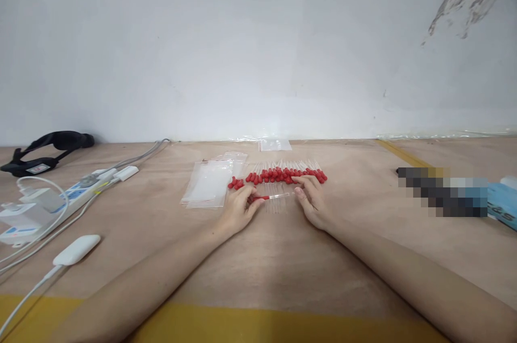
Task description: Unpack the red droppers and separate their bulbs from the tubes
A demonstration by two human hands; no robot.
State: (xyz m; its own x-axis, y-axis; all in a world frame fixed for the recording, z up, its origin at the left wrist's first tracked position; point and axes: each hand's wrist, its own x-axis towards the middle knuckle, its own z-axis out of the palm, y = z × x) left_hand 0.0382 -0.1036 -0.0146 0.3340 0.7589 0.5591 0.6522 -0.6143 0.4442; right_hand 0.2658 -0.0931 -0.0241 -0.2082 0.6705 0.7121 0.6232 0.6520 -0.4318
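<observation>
The left hand (239, 209) pinched a dropper (278, 196) by its red bulb (264, 197), while the right hand (317, 208), fingers (312, 182) parted, waited beside the glass tip (291, 194)!

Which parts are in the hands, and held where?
Left hand: a clear dropper, pinched at its red bulb. Right hand: near the dropper's free end; can't tell whether it holds anything.

The only camera, worn on the person's head, looks forward and down across a brown wood-grained table (363, 262). It faces a row of red-bulbed slender droppers (278, 174) at middle range, a flat white wall (226, 52) behind them, a flat yellow band (226, 327) before them, nearer the lens.
</observation>
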